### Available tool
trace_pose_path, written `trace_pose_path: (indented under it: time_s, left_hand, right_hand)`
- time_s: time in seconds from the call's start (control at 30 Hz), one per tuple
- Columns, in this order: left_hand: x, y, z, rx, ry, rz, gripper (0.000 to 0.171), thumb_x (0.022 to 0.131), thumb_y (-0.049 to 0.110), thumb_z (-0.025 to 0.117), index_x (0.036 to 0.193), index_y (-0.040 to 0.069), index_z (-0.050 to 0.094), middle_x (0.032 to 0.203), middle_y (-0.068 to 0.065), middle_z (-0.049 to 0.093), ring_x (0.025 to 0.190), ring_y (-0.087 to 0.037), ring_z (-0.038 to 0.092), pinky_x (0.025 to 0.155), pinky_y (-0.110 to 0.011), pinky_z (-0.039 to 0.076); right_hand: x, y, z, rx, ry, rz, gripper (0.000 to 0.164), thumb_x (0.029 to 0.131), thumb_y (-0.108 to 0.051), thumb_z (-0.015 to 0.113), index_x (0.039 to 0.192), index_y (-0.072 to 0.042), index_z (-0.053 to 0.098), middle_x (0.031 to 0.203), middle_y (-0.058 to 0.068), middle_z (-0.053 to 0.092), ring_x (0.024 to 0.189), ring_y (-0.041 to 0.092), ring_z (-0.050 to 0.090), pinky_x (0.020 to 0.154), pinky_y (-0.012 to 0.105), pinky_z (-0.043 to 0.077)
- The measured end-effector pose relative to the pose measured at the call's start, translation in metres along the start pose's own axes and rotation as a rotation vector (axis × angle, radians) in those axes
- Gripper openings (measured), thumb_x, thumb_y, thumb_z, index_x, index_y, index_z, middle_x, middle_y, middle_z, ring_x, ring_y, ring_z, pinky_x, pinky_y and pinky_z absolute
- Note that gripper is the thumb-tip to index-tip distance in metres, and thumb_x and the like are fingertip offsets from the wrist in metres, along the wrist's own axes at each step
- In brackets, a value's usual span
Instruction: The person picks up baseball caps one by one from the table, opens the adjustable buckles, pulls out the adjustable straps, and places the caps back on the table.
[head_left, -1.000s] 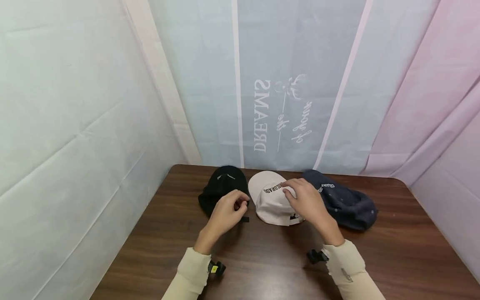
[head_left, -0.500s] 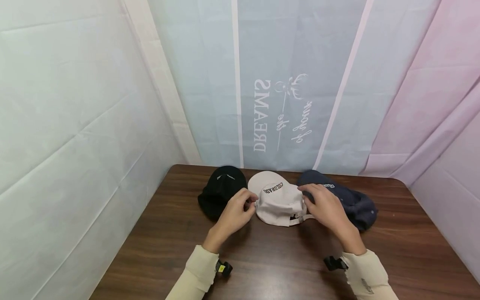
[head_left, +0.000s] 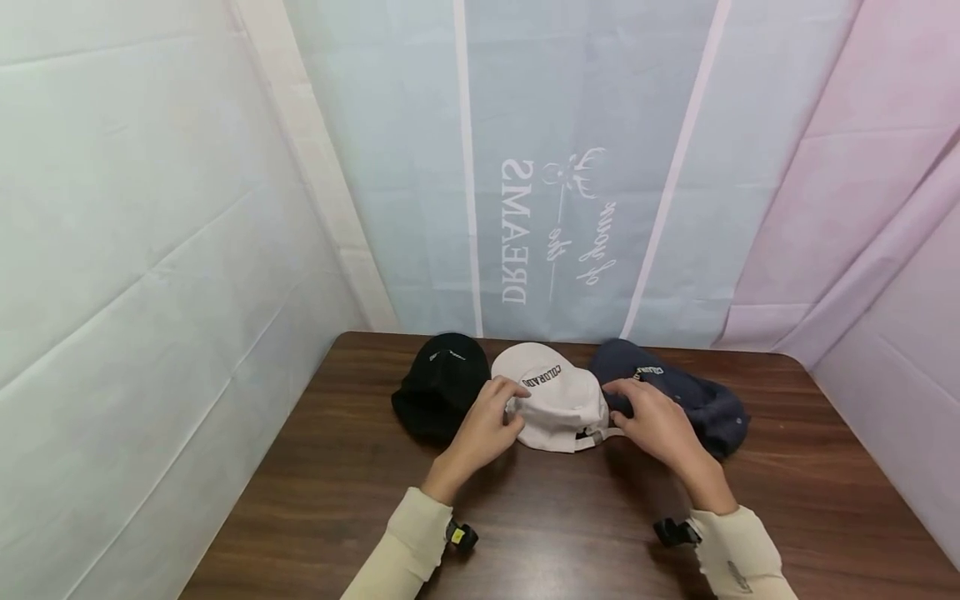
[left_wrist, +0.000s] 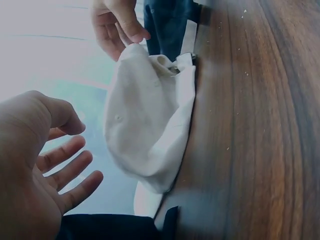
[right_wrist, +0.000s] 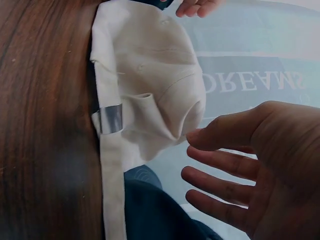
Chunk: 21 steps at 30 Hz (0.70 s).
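Note:
A white cap (head_left: 558, 408) with COLORADO lettering lies on the table between my hands, brim toward the back. At its left side is my left hand (head_left: 483, 425), fingers loosely bent and spread; the left wrist view shows a gap between them and the fabric. My right hand (head_left: 660, 421) is at the cap's right side, thumb tip right by the crown in the right wrist view, other fingers extended. The cap's back strap (right_wrist: 111, 165) with its metal buckle (right_wrist: 111, 119) sticks out toward the right hand. Neither hand grips anything.
To the left lies a black cap (head_left: 442, 387), partly behind the left hand. A navy cap (head_left: 708, 408) lies on the right, partly covered by the right hand. All rest near the back edge of the brown wooden table (head_left: 555, 533), before a printed curtain (head_left: 570, 100).
My left hand has moved right, from the black cap to the white cap's left side. The right hand has moved from over the white cap to its right side.

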<state>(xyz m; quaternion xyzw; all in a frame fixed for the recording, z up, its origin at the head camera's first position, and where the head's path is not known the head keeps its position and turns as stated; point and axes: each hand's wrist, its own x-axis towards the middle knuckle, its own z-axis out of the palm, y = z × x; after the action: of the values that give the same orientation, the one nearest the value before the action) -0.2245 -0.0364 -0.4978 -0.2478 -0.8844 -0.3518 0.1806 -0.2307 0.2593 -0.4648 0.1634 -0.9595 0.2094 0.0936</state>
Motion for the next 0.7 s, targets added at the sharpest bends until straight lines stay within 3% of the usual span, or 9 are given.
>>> trace_pose_path:
  time_s: [0.3,0.47,0.7]
  left_hand:
    - [0.001,-0.003,0.014,0.054,-0.012,0.030,0.028,0.095,0.006,0.073,0.122,0.014,0.069,0.125,-0.002,0.063,0.117,-0.022,0.055,0.091,-0.034,0.051]
    - [0.001,-0.006,0.018,0.070,0.001,0.048,0.030,0.094,0.004,0.075,0.121,0.014,0.068,0.126,-0.003,0.063,0.118,-0.023,0.056,0.095,-0.037,0.053]
    - [0.002,-0.009,0.022,0.095,0.017,0.017,0.028,0.095,0.008,0.078,0.121,0.013,0.069,0.127,-0.003,0.062,0.120,-0.023,0.055,0.099,-0.038,0.053]
  right_hand:
    - [-0.001,0.008,0.011,0.001,-0.032,0.004,0.030,0.092,-0.009,0.081,0.122,-0.010,0.075,0.123,0.012,0.075,0.114,0.037,0.071,0.090,0.061,0.056]
    - [0.001,0.009,0.016,-0.018,-0.008,-0.021,0.025,0.090,-0.010,0.083,0.115,-0.012,0.077,0.115,0.009,0.077,0.106,0.032,0.072,0.087,0.057,0.058]
    - [0.001,0.008,0.021,-0.052,0.050,-0.054,0.013,0.090,-0.012,0.083,0.101,-0.017,0.078,0.097,0.003,0.076,0.085,0.021,0.066,0.073,0.046,0.054]
